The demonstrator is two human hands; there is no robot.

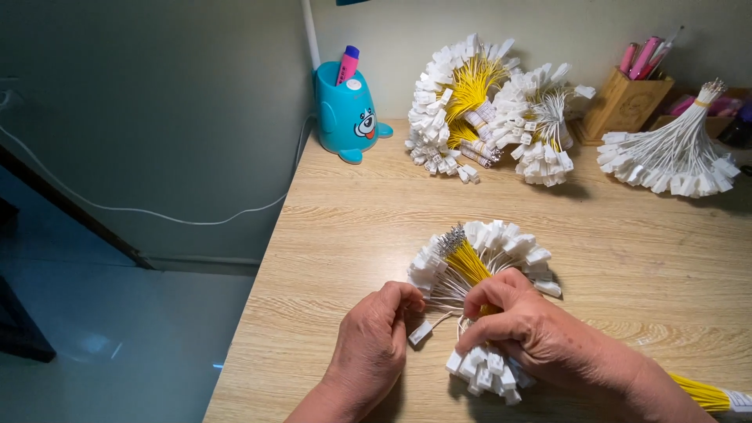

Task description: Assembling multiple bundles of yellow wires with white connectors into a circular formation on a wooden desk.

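The right hand [525,325] has its fingers clenched around a bundle of yellow wires [470,262] with white connectors, lying on the desk [627,235]. The left hand [376,341] pinches one white connector [421,332] just left of them. Beyond the fingers stand more wire bundles [486,110], a blue penholder [345,110] and a wooden pen box [619,106].

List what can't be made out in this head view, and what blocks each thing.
- Left hand: its fingertips curl under, so its grip on the white connector is hidden.
- Yellow wire bundle: its middle is covered by the right hand.
- Loose yellow wires: cut off by the right edge.
- Wooden pen holder: its contents are too small to identify.
- Both forearms: cut off by the bottom edge.
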